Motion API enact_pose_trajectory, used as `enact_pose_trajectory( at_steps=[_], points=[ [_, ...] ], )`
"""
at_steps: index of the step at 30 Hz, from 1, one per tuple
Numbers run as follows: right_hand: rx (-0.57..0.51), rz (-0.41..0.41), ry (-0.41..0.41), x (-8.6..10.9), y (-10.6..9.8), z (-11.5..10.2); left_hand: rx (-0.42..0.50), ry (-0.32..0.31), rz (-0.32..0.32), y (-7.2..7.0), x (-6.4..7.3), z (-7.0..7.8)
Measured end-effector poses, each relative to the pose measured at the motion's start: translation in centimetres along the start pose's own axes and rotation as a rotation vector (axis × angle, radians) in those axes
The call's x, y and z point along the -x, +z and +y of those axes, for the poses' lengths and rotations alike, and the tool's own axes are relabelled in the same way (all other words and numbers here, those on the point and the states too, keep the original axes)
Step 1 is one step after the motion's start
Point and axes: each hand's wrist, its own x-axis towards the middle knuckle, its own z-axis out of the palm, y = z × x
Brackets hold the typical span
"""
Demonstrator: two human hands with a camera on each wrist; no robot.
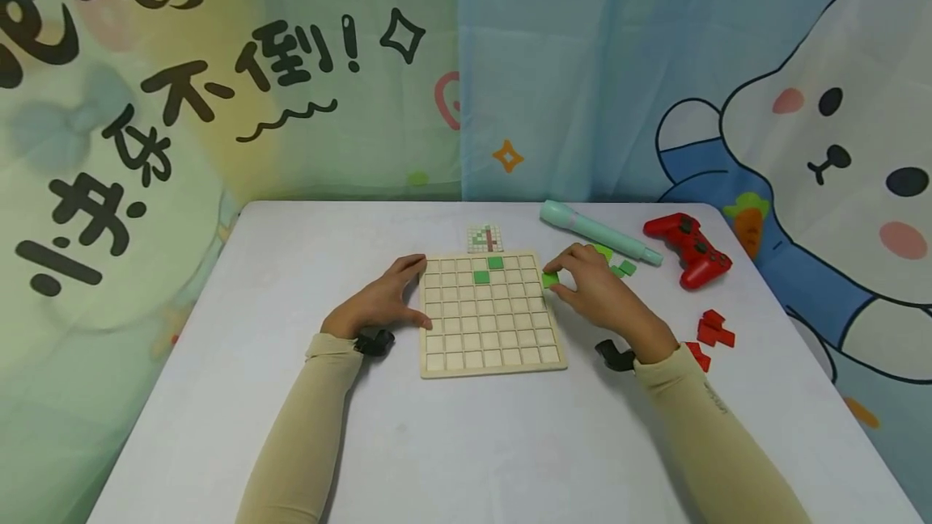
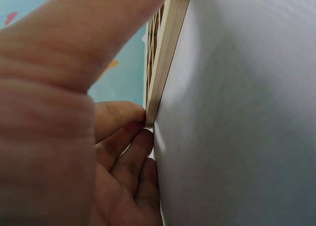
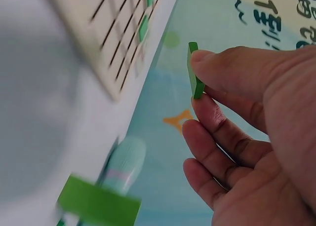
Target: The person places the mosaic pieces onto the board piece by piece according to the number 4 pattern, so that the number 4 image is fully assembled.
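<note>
A square wooden grid board (image 1: 486, 322) lies on the table with two green tiles, one (image 1: 496, 263) in its top row and another (image 1: 481, 276) a row lower to the left. Along its left side my left hand (image 1: 382, 297) is spread, thumb and fingers touching the edge. In the left wrist view, fingertips (image 2: 136, 110) meet the board's corner. Just off the board's upper right edge, my right hand (image 1: 593, 289) pinches a green square tile (image 3: 194, 70) between thumb and finger. Behind the board lies a small pattern card (image 1: 485, 238) with green and red squares.
More green tiles (image 1: 626, 267) lie beyond my right hand, near a mint-green cylinder (image 1: 597, 231). A red game controller (image 1: 687, 249) sits at the table's right, with several red tiles (image 1: 713, 330) nearer my right forearm. Printed curtains hang behind the white table (image 1: 291, 241).
</note>
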Motion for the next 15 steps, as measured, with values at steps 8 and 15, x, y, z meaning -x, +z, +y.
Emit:
enact_pose_trajectory(
  at_steps=[8,15],
  points=[
    [-0.005,-0.064,-0.107,-2.9,1.4,-3.0,-0.015,0.019,0.012,-0.1,0.0,-0.1],
    [0.025,-0.134,-0.178,-5.1,3.0,-5.0,-0.016,0.056,0.013,-0.2,-0.2,-0.3]
  ],
)
